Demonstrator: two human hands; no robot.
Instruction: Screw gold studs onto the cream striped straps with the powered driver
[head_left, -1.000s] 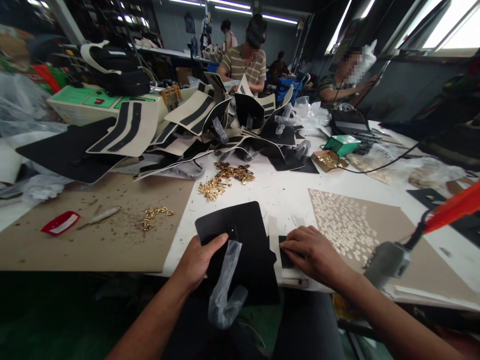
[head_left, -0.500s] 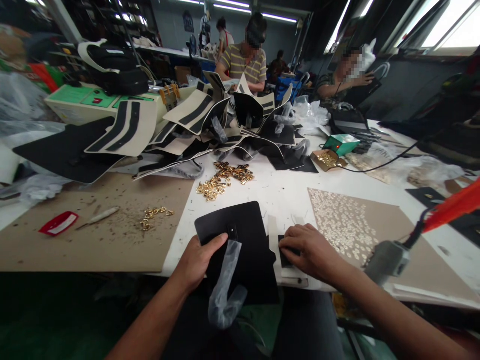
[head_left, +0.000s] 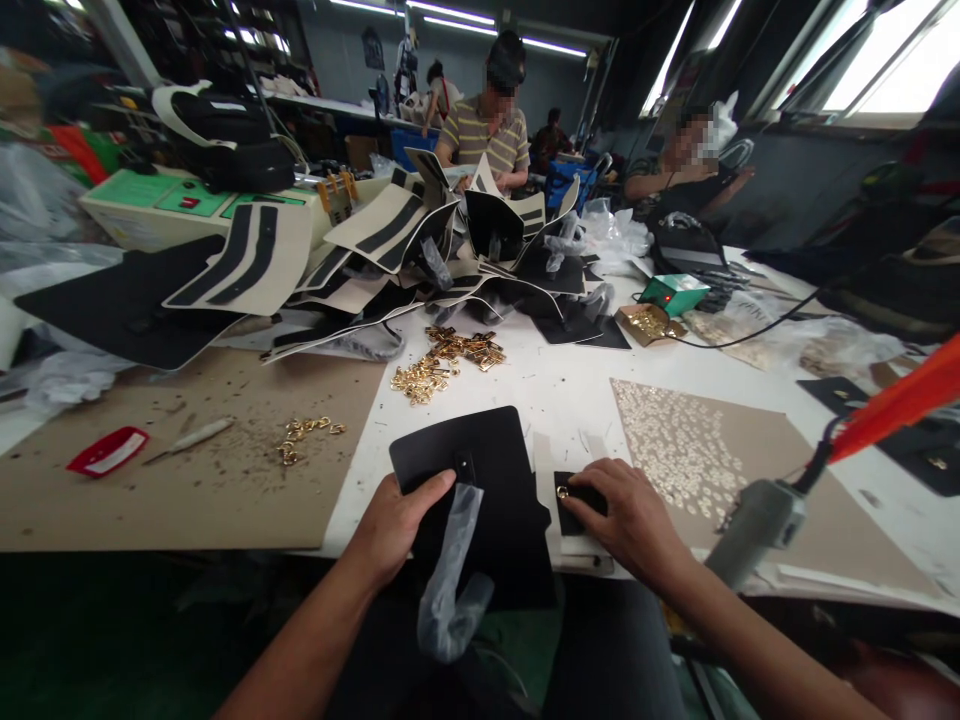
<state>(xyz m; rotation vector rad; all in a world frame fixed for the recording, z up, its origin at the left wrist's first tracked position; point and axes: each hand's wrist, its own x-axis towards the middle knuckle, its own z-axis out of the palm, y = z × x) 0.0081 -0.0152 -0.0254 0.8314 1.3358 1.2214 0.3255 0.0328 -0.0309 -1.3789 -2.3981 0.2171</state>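
A black panel [head_left: 495, 520] tilts over the table's front edge, gripped at its left side by my left hand [head_left: 394, 525], the thumb lying on top near a small black tab. From that tab hangs a strip wrapped in clear plastic [head_left: 450, 570]. Right of the panel, my right hand [head_left: 619, 505] is closed over a small black piece [head_left: 571, 518] on the table. A small gold ring [head_left: 562, 492] shows at its fingertips. Gold hardware [head_left: 427, 378] lies in a pile behind the panel.
Black and beige panels [head_left: 375, 230] are heaped at the back. Small metal discs [head_left: 679, 440] cover a brown board at right, beside a grey tool [head_left: 761, 525]. A red item [head_left: 109, 452] and a thin tool [head_left: 199, 437] lie left. People sit beyond the table.
My right hand has shifted slightly right and its fingers have lifted a little, so the gold ring now shows. The left hand and the panel have hardly moved. The view has shifted slightly.
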